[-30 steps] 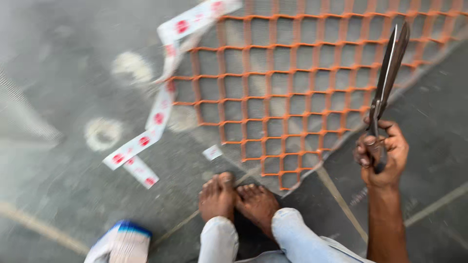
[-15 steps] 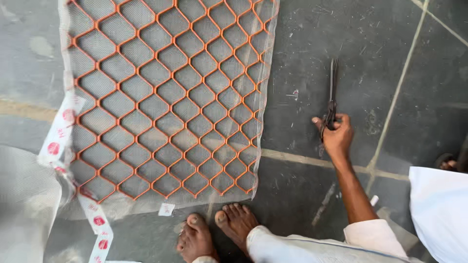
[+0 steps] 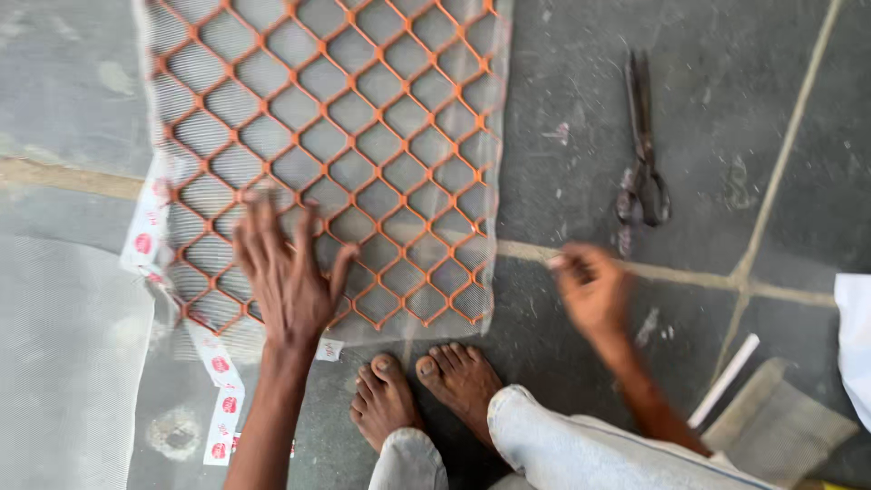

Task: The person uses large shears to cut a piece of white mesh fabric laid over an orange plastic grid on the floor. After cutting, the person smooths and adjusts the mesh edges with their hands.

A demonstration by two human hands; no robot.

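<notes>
— Hands, status?
— Left hand [image 3: 288,277]: flat, fingers spread, pressing on orange mesh [image 3: 327,136]; grips nothing. Right hand [image 3: 590,290]: blurred, loosely curled, empty, above the floor [image 3: 562,91].
— Scissors?
— Scissors [image 3: 642,145]: on floor beyond the right hand, apart from it, right of mesh.
— Other items?
— Tape [image 3: 218,399] at mesh's left edge; bare feet [image 3: 426,390] below.

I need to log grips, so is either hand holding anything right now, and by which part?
Nothing is held. The left hand lies flat on the orange mesh panel; the right hand is empty, apart from the scissors on the floor.
</notes>
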